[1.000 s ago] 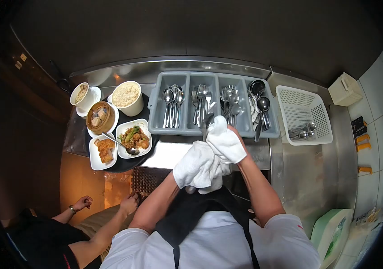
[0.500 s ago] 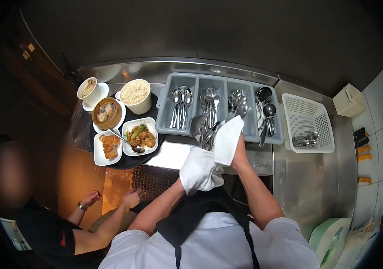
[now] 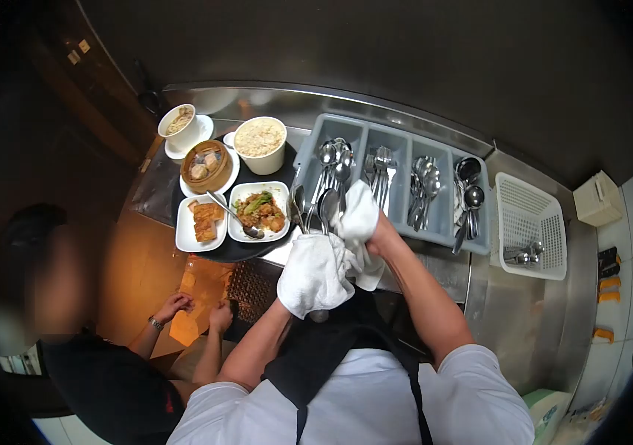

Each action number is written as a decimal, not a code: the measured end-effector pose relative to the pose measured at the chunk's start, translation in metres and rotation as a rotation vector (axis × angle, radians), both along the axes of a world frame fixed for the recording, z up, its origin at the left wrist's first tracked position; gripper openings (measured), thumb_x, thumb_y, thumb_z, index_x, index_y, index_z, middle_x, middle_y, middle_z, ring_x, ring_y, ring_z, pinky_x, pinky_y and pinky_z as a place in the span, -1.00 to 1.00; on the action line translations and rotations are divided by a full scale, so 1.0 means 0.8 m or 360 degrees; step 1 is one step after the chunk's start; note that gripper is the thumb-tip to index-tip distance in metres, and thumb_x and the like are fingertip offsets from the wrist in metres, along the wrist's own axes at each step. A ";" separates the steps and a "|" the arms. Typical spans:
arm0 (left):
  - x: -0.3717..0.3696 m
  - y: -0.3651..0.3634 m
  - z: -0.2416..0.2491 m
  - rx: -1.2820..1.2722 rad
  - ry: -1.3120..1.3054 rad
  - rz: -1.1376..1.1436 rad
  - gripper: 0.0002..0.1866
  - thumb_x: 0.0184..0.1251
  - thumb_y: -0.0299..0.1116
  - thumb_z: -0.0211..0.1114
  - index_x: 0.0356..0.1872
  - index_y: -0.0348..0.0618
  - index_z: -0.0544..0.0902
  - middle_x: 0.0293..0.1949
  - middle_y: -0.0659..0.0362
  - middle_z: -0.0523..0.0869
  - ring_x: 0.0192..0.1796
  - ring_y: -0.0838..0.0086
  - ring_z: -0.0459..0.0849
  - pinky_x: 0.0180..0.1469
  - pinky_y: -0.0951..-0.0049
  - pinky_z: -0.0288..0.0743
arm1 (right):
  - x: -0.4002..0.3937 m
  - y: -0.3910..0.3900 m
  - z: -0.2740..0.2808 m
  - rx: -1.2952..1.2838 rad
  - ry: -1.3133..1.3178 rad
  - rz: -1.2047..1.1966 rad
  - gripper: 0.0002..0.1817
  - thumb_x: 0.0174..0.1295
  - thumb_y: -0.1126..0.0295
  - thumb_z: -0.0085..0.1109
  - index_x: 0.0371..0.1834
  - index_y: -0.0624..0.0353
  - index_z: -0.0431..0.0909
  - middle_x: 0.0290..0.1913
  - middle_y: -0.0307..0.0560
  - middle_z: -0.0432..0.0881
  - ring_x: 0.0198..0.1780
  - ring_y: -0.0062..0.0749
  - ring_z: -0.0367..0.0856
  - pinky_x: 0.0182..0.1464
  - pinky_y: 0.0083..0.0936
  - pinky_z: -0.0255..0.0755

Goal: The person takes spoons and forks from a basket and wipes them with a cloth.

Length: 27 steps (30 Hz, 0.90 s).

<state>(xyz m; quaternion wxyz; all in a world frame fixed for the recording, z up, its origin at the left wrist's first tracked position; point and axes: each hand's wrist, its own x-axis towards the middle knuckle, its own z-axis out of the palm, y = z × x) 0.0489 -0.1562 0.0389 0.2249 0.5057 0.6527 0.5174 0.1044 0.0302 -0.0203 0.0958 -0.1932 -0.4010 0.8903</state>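
Observation:
A white towel (image 3: 309,276) is wrapped round my left hand (image 3: 284,305), which is closed on a bundle of spoons (image 3: 327,211). Their bowls stick up out of the cloth, and the fingers are hidden under it. My right hand (image 3: 381,236) is closed on another white part of cloth (image 3: 361,211), beside the spoons and over the front edge of a grey cutlery tray (image 3: 399,231). Spoons (image 3: 337,159) lie in the tray's left compartment, forks (image 3: 381,167) in the second. More spoons (image 3: 425,185) fill the third, and ladle-like spoons (image 3: 470,185) the right one.
On the left, a black round tray (image 3: 238,252) carries a rice tub (image 3: 260,148), a bamboo steamer (image 3: 206,167) and dishes of food (image 3: 258,211). A white basket (image 3: 528,200) with some cutlery stands right. A co-worker's hands (image 3: 201,310) are at lower left.
The view has swung so that the trays sit further right or lower. My right hand and its cloth have moved left across the tray front, and the spoons in my left hand show more.

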 end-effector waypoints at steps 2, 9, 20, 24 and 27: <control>-0.014 -0.005 -0.031 -0.0124 -0.0067 -0.0146 -0.77 0.11 -0.29 0.23 -0.26 -0.18 0.56 -0.34 0.16 0.64 -0.29 0.37 0.61 -0.25 0.36 0.47 | 0.008 -0.026 0.033 0.0476 -0.0019 -0.0059 -0.77 0.23 0.47 0.19 -0.04 0.18 0.53 -0.17 -0.21 0.63 -0.16 -0.54 0.60 -0.08 -0.54 0.51; 0.010 -0.005 0.014 0.0005 -0.2167 0.0033 -0.84 0.35 -0.31 0.17 -0.33 -0.17 0.62 -0.46 0.20 0.63 -0.41 0.48 0.59 -0.36 0.46 0.51 | -0.018 -0.012 0.058 0.2086 0.0004 -0.0828 -0.81 0.08 0.54 0.12 -0.21 0.25 0.59 -0.31 0.03 0.71 -0.22 -0.18 0.72 -0.18 -0.38 0.53; -0.003 0.006 0.003 0.0024 0.0282 -0.0167 -0.86 0.15 -0.43 0.22 -0.28 -0.19 0.62 -0.37 0.12 0.64 -0.35 0.43 0.61 -0.35 0.40 0.48 | -0.013 0.017 0.032 0.0946 0.0248 -0.0564 -0.82 0.19 0.47 0.20 -0.15 0.19 0.52 -0.25 -0.20 0.58 -0.22 -0.40 0.64 -0.10 -0.46 0.53; -0.008 0.014 0.046 -0.0377 0.1238 -0.0067 -0.83 -0.11 -0.26 0.27 -0.49 -0.09 0.59 -0.48 0.07 0.59 -0.36 0.26 0.62 -0.29 0.29 0.47 | -0.015 -0.026 0.008 0.0576 0.0224 -0.0552 -0.78 0.22 0.47 0.19 -0.08 0.13 0.46 -0.26 -0.25 0.55 -0.22 -0.49 0.60 -0.20 -0.48 0.55; -0.018 0.016 -0.030 -0.0082 0.1077 0.0262 -0.80 -0.07 -0.19 0.24 -0.52 -0.09 0.57 -0.48 0.06 0.59 -0.35 0.22 0.60 -0.23 0.23 0.45 | -0.022 -0.038 0.005 0.1364 0.0312 -0.0378 -0.82 0.22 0.41 0.20 -0.13 0.10 0.51 -0.29 -0.28 0.54 -0.25 -0.51 0.58 -0.24 -0.54 0.50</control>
